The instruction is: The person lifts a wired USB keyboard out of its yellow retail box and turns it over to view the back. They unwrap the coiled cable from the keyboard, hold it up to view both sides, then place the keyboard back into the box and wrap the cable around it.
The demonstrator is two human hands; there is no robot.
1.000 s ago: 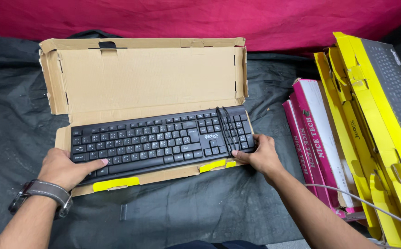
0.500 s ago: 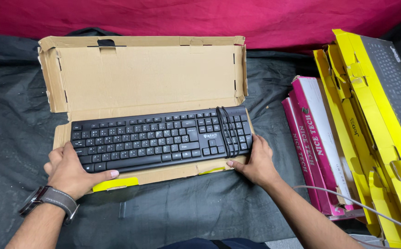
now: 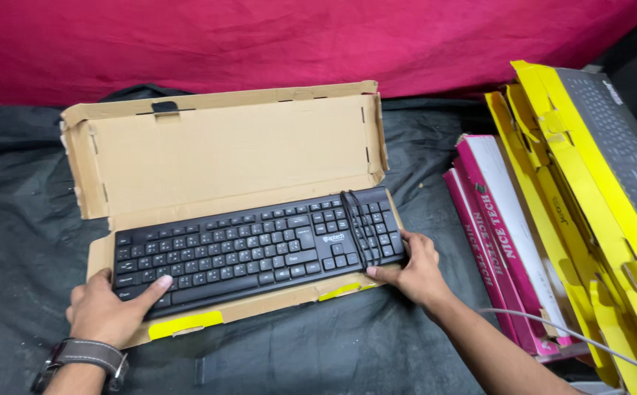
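Observation:
A black keyboard [image 3: 252,252] lies in an open brown cardboard box [image 3: 223,157] whose lid stands up behind it. A black cable [image 3: 356,227] is wrapped around the keyboard's right part. My left hand [image 3: 106,311], with a watch on its wrist, grips the keyboard's left front corner, thumb on the keys. My right hand [image 3: 415,272] holds the keyboard's right end at the box's edge.
Everything rests on a dark cloth [image 3: 18,219] with a red cloth [image 3: 260,40] behind. To the right lie pink-and-white boxes [image 3: 505,241] and a stack of yellow keyboard boxes [image 3: 589,190]. A grey cable [image 3: 574,344] runs near my right forearm.
The keyboard sits slightly higher in the box's tray than before. Both hands stay on its ends; my left thumb has shifted onto the keys.

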